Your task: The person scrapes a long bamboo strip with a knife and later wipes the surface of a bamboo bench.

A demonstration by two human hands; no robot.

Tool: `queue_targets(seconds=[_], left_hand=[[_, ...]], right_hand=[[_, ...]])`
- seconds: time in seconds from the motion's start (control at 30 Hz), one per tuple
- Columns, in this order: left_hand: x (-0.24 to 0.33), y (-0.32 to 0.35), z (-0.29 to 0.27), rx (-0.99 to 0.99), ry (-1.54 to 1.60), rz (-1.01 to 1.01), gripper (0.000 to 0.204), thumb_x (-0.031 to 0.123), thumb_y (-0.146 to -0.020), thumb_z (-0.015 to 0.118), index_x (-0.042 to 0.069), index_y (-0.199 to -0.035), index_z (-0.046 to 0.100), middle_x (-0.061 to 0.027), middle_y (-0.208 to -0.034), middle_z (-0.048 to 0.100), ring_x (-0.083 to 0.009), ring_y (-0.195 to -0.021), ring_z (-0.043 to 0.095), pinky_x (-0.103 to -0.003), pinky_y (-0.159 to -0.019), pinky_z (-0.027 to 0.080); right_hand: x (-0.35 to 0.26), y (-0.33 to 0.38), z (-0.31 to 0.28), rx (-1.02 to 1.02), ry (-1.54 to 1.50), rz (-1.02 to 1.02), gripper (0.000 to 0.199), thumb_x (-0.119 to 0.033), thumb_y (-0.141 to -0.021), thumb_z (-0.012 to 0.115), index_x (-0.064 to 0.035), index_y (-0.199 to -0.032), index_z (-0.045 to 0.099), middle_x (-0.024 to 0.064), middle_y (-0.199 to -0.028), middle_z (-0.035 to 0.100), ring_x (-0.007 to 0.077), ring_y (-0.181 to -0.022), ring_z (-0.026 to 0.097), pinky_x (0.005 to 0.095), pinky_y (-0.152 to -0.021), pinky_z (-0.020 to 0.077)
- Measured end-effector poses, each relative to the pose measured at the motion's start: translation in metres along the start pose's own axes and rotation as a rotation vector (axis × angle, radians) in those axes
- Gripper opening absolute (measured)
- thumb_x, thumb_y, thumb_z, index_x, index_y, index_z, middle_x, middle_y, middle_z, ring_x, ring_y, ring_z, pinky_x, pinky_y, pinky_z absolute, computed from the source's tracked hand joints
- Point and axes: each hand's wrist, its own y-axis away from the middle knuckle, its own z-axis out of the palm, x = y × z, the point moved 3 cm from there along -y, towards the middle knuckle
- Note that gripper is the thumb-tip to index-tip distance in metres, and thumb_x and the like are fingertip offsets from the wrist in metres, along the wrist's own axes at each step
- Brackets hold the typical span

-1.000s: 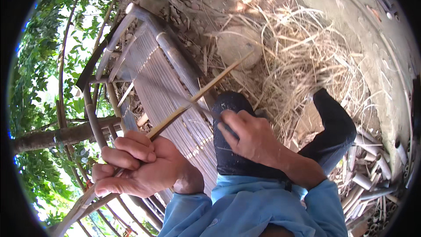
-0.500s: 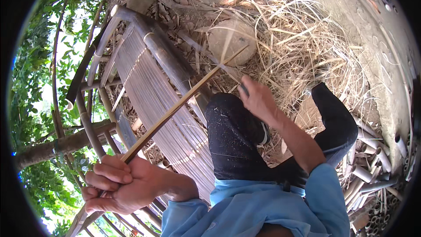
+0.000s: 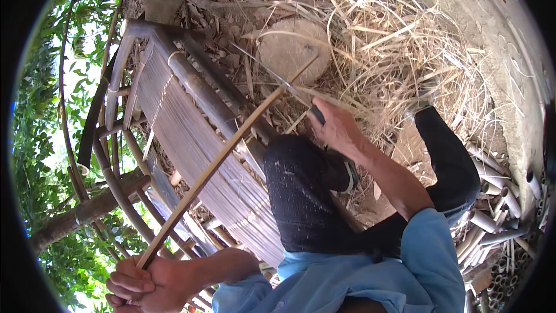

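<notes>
A long, narrow bamboo strip [image 3: 223, 153] slants from the lower left up to a round wooden block [image 3: 294, 52] on the ground. At its near end my left hand [image 3: 139, 284] is closed round it, fingers curled. My right hand [image 3: 335, 127] grips the dark handle of a knife [image 3: 263, 67], in front of my bent knee. The thin blade points up and left and crosses the strip a little below its far tip. A pale shaving or strip lies beside the blade near my right knuckles; whether it is attached cannot be told.
Left of my leg stands a slatted bamboo bench [image 3: 200, 139] with a thick pole frame. Loose shavings [image 3: 399, 52] pile up at the right, against a wall [image 3: 492, 35]. Cut bamboo tubes [image 3: 498, 214] lie at the lower right. Green foliage [image 3: 43, 156] shows beyond the left poles.
My left hand has moved down and slightly left, still on the strip. The knife, blurred before, is now sharper, and my right hand sits slightly left. The whole view has shifted a little.
</notes>
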Motion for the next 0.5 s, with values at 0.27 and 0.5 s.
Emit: queue_targets(seconds=[0.27,0.5], left_hand=[[-0.001,-0.007,0.005,0.113,-0.154,0.032,0.032,0.027,-0.106,0.043,0.015,-0.076,0.039,0.0057,-0.061,0.029,-0.0061,-0.045,0.029,-0.022,-0.039,0.025],[0.003,-0.013,-0.018,0.086,-0.161,0.029,0.031,0.029,-0.108,0.042,0.017,-0.080,0.043,0.0090,-0.063,0.033,-0.0045,-0.046,0.034,-0.020,-0.036,0.028]], right_hand=[[0.030,-0.013,0.017,-0.079,0.103,0.007,0.020,-0.017,-0.096,0.068,-0.0067,-0.102,0.051,0.0128,-0.083,0.066,0.0280,-0.059,0.066,0.0373,-0.048,0.0527],[0.131,-0.012,0.055,-0.024,0.066,0.004,0.026,-0.026,-0.097,0.064,-0.0133,-0.115,0.051,0.0157,-0.076,0.060,0.0306,-0.054,0.064,0.0371,-0.041,0.0483]])
